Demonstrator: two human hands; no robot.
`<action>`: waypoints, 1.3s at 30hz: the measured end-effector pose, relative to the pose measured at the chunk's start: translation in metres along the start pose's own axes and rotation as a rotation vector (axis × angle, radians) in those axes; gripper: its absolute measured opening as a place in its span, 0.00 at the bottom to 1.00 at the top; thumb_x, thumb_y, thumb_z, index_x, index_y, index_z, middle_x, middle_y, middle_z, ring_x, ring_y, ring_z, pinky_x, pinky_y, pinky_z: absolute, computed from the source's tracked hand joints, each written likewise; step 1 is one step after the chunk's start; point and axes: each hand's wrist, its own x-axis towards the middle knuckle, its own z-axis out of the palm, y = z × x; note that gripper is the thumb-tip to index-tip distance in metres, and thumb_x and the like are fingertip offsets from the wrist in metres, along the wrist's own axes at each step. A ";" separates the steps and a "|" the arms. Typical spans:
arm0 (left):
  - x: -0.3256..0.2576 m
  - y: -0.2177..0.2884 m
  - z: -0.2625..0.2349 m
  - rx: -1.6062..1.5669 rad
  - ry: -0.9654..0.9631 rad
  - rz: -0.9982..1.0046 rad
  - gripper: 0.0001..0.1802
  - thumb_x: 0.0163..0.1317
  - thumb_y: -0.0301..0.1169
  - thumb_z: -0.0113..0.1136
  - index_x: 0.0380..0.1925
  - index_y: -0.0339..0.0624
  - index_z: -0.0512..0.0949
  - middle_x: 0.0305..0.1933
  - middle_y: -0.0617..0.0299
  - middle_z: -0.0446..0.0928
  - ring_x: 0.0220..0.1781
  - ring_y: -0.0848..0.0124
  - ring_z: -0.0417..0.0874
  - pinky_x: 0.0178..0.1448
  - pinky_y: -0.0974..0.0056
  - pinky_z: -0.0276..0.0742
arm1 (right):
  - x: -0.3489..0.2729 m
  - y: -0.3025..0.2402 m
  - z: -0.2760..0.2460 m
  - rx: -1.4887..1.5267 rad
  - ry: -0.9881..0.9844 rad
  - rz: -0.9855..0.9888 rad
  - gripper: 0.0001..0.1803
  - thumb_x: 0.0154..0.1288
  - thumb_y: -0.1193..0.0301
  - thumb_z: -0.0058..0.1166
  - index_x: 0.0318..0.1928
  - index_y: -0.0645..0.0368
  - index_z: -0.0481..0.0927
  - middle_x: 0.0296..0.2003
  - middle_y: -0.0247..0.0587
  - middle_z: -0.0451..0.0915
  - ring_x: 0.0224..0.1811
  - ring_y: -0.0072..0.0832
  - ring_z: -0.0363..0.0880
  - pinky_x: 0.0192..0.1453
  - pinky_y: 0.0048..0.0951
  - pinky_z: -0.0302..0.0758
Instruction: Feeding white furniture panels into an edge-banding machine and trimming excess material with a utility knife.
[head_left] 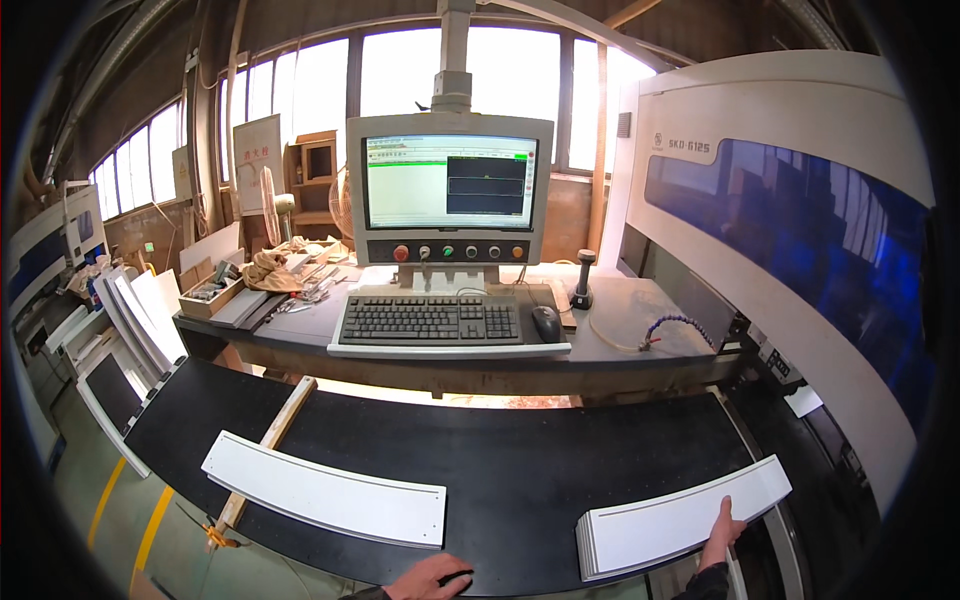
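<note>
The right hand [722,535] lies flat, fingers together, on the near end of a stack of white panels [680,520] on the black desk [520,460]; the left hand [432,578] rests loosely curled at the desk's near edge, beside another white panel [325,490]

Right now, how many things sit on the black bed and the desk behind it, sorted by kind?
White panels on the black bed: 2 (the second is a stack under the right hand)
Keyboard: 1
Mouse: 1
Monitor: 1
Total: 5
The left hand rests on the bed.
</note>
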 end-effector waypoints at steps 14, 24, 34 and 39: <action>0.027 -0.105 -0.097 0.324 0.346 -0.400 0.34 0.85 0.46 0.59 0.77 0.29 0.73 0.80 0.38 0.74 0.81 0.45 0.74 0.83 0.48 0.69 | 0.013 0.009 0.003 -0.031 -0.022 -0.057 0.72 0.57 0.32 0.77 0.80 0.82 0.63 0.78 0.78 0.68 0.82 0.70 0.64 0.85 0.62 0.67; 0.055 -0.097 -0.022 0.655 0.167 -0.168 0.30 0.83 0.43 0.61 0.64 0.21 0.82 0.70 0.25 0.79 0.73 0.30 0.78 0.81 0.39 0.70 | -0.002 -0.017 -0.030 -0.098 0.043 0.010 0.64 0.58 0.37 0.79 0.72 0.84 0.70 0.71 0.78 0.73 0.78 0.67 0.68 0.85 0.58 0.66; 0.052 -0.096 -0.018 0.707 0.182 -0.193 0.31 0.83 0.45 0.61 0.67 0.23 0.82 0.72 0.25 0.78 0.76 0.31 0.76 0.82 0.37 0.69 | 0.001 -0.015 -0.030 -0.120 0.008 -0.012 0.61 0.62 0.35 0.75 0.72 0.79 0.68 0.70 0.75 0.72 0.77 0.65 0.68 0.84 0.62 0.64; 0.051 -0.101 -0.020 0.686 0.218 -0.220 0.31 0.82 0.46 0.61 0.67 0.23 0.82 0.72 0.26 0.78 0.76 0.31 0.76 0.83 0.38 0.69 | -0.002 -0.017 -0.030 -0.121 -0.019 -0.001 0.62 0.63 0.36 0.75 0.74 0.81 0.67 0.71 0.75 0.72 0.77 0.65 0.67 0.85 0.60 0.63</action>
